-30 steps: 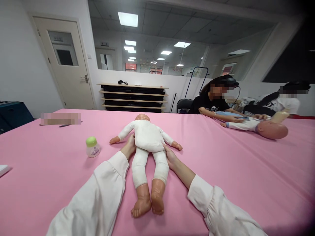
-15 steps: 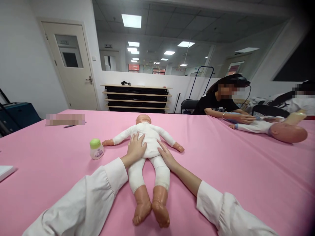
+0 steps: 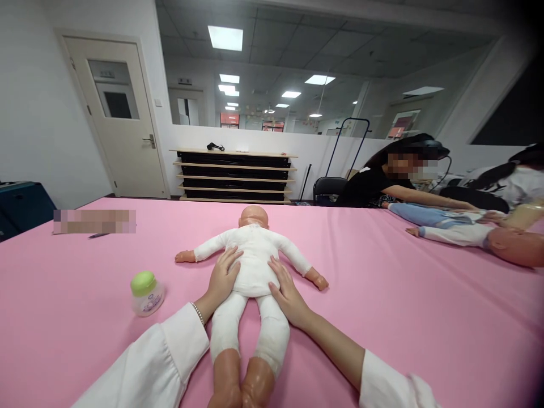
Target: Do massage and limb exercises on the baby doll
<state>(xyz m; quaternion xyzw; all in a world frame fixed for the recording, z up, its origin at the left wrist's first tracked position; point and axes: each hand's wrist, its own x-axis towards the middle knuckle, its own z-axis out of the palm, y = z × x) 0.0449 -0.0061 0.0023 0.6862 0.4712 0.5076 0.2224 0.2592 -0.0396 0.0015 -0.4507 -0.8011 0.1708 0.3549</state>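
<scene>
The doll (image 3: pixel 255 269) already lay seemingly prone, left hand (image 3: pixel 223 279) and right hand (image 3: pixel 290 296) spread against its torso, jar (image 3: pixel 147 294) at left still capped

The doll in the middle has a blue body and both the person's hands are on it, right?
Not quite: the doll has a white body, not blue, as the head view shows. The left hand and right hand are both on it.

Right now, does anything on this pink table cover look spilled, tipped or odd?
Nothing really stands out. The doll lies flat, with the left hand and right hand resting on it. The green-lidded jar stands upright, with no visible spill. The pink table cover shows only a few creases at the right.
</scene>
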